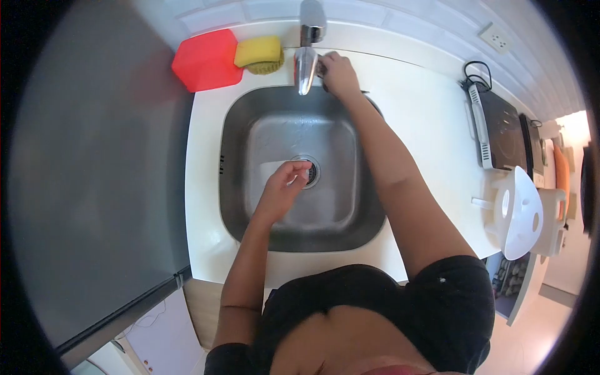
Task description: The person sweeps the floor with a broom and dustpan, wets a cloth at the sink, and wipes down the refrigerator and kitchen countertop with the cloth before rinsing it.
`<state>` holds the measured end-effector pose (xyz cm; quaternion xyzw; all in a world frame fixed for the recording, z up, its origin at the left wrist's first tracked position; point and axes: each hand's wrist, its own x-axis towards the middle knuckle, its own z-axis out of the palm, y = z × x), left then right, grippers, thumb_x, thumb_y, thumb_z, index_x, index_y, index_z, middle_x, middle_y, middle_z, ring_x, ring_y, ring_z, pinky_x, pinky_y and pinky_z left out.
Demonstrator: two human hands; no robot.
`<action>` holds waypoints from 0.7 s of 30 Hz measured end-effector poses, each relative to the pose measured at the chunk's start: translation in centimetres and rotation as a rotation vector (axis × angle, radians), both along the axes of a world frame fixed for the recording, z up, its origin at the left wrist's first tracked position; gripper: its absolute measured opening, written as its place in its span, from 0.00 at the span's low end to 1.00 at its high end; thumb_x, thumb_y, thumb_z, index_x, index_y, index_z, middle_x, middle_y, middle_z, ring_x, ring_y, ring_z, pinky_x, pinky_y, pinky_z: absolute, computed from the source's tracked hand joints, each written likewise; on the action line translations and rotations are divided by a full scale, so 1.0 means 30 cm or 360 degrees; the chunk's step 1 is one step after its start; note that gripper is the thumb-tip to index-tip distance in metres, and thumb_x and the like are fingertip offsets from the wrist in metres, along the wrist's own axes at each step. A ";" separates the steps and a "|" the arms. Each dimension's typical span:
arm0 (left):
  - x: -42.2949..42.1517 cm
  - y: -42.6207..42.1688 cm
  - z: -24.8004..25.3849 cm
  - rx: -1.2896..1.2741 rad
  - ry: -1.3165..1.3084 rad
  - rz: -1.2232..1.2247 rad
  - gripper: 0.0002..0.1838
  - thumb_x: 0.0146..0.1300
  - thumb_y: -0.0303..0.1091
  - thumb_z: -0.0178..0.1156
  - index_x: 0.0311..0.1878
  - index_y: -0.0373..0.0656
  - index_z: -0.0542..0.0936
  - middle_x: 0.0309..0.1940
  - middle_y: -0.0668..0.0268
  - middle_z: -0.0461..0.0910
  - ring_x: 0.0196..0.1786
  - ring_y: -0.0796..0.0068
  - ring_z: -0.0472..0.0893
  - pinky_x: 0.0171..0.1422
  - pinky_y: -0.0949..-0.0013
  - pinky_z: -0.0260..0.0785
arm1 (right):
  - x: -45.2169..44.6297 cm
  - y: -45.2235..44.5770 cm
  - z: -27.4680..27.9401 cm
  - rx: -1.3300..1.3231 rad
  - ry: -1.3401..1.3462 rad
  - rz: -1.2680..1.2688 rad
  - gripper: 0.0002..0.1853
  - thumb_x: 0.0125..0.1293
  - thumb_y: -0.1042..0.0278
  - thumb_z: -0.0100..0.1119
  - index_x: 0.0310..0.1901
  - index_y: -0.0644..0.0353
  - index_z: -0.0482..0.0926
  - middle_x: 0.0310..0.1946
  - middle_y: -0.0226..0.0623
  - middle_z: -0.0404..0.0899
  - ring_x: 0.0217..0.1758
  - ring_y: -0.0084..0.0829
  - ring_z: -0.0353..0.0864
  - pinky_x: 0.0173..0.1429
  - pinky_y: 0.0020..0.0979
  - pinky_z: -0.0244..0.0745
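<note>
Over the steel sink [337, 215], my left hand [285, 189] is closed, with fingertips pressed together near the drain [310, 172]. A pale, flat patch shows beside its fingers; I cannot make out whether it is a held item or a reflection. Behind the sink, my right hand [339, 73] reaches to the right side of the chrome faucet [306, 59]. Its fingers are closed around something small and dark, mostly hidden by the hand and the faucet. No running water is visible.
A red container [207, 60], a yellow sponge [258, 50] and a round brown scrubber [267, 66] stand at the back left. To the right are a black cooktop [503, 128] and a white plastic piece [519, 212]. An open drawer [515, 281] lies below the counter's right end.
</note>
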<state>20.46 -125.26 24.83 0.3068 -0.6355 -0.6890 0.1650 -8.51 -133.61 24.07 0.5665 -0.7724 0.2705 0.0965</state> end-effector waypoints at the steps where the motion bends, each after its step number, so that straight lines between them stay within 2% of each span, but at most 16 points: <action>1: 0.004 -0.013 -0.007 0.0010 0.0002 0.0018 0.13 0.66 0.33 0.54 0.52 0.40 0.75 0.48 0.67 0.77 0.52 0.76 0.74 0.61 0.69 0.63 | 0.025 0.024 0.002 0.0010 0.0002 0.0018 0.14 0.56 0.71 0.53 0.44 0.50 0.80 0.43 0.36 0.76 0.46 0.43 0.74 0.53 0.38 0.71; 4: 0.006 -0.028 -0.021 -0.0033 0.0048 0.0030 0.13 0.67 0.34 0.54 0.51 0.40 0.75 0.48 0.66 0.77 0.52 0.75 0.74 0.62 0.68 0.62 | 0.074 0.075 -0.003 -0.0054 -0.0056 0.0037 0.13 0.56 0.72 0.52 0.42 0.52 0.80 0.43 0.36 0.76 0.46 0.43 0.74 0.52 0.38 0.71; 6: 0.001 -0.030 0.009 0.0000 0.0083 -0.0005 0.13 0.66 0.34 0.54 0.50 0.39 0.76 0.46 0.67 0.77 0.50 0.76 0.74 0.61 0.70 0.63 | 0.091 0.085 -0.013 -0.0050 -0.0005 0.0157 0.17 0.51 0.76 0.52 0.44 0.53 0.78 0.45 0.37 0.75 0.47 0.45 0.73 0.54 0.38 0.70; 10: -0.010 -0.033 -0.026 0.0074 0.0136 -0.0041 0.12 0.67 0.31 0.52 0.51 0.40 0.76 0.46 0.69 0.78 0.47 0.81 0.74 0.55 0.74 0.65 | 0.141 0.054 -0.028 0.0094 0.0126 0.0167 0.12 0.55 0.74 0.54 0.42 0.56 0.79 0.44 0.37 0.77 0.47 0.44 0.74 0.52 0.39 0.71; 12: -0.011 -0.037 -0.028 0.0129 0.0169 -0.0027 0.12 0.66 0.32 0.53 0.50 0.40 0.77 0.45 0.69 0.78 0.47 0.81 0.74 0.55 0.75 0.65 | 0.207 0.018 -0.031 -0.0138 -0.0045 0.0169 0.13 0.54 0.73 0.55 0.43 0.56 0.79 0.42 0.37 0.78 0.46 0.44 0.75 0.51 0.39 0.72; 14: -0.002 -0.046 -0.009 0.0135 0.0120 -0.0023 0.12 0.66 0.32 0.53 0.49 0.40 0.77 0.44 0.69 0.78 0.47 0.81 0.74 0.54 0.75 0.65 | 0.237 0.018 -0.033 -0.0136 -0.0042 0.0180 0.14 0.53 0.75 0.55 0.43 0.55 0.79 0.41 0.38 0.79 0.46 0.44 0.75 0.51 0.39 0.72; 16: -0.001 -0.068 0.001 0.0129 0.0072 -0.0023 0.11 0.66 0.33 0.54 0.49 0.40 0.77 0.43 0.70 0.78 0.46 0.81 0.74 0.54 0.75 0.65 | 0.252 0.008 -0.031 -0.0265 -0.0207 0.0558 0.16 0.52 0.76 0.55 0.44 0.54 0.80 0.40 0.37 0.79 0.46 0.44 0.75 0.51 0.38 0.72; 17: -0.005 -0.079 -0.002 0.0089 0.0137 0.0094 0.11 0.65 0.32 0.55 0.48 0.39 0.77 0.38 0.70 0.78 0.42 0.83 0.74 0.49 0.77 0.66 | 0.255 0.017 -0.039 -0.0265 -0.0202 0.0556 0.16 0.52 0.76 0.55 0.44 0.54 0.80 0.40 0.37 0.79 0.46 0.44 0.75 0.51 0.38 0.72; 18: -0.010 -0.094 -0.004 0.0047 0.0207 0.0212 0.11 0.64 0.32 0.56 0.47 0.39 0.78 0.33 0.71 0.77 0.38 0.84 0.74 0.45 0.79 0.66 | 0.262 0.035 -0.049 0.0048 -0.0227 0.0739 0.19 0.51 0.79 0.53 0.45 0.53 0.80 0.43 0.37 0.78 0.47 0.43 0.75 0.53 0.38 0.72; 19: -0.011 -0.108 -0.008 0.0047 0.0211 0.0211 0.11 0.64 0.32 0.56 0.47 0.39 0.78 0.33 0.71 0.77 0.38 0.84 0.74 0.45 0.79 0.66 | 0.275 0.056 -0.065 0.0366 -0.0256 0.0914 0.22 0.49 0.82 0.52 0.46 0.52 0.80 0.45 0.38 0.76 0.49 0.42 0.74 0.54 0.38 0.71; 20: -0.008 -0.121 -0.003 0.0103 0.0204 0.0294 0.11 0.64 0.33 0.56 0.47 0.39 0.78 0.32 0.71 0.78 0.37 0.84 0.74 0.45 0.79 0.66 | 0.296 0.078 -0.087 0.0367 -0.0260 0.0906 0.22 0.49 0.82 0.52 0.46 0.52 0.80 0.45 0.38 0.76 0.49 0.42 0.74 0.54 0.38 0.71; 21: -0.006 -0.134 0.006 0.0157 0.0200 0.0377 0.11 0.64 0.33 0.56 0.46 0.39 0.78 0.32 0.72 0.78 0.37 0.84 0.74 0.44 0.79 0.66 | 0.317 0.099 -0.105 0.0237 -0.0311 0.0728 0.21 0.47 0.80 0.54 0.46 0.52 0.80 0.45 0.37 0.77 0.48 0.41 0.74 0.54 0.36 0.71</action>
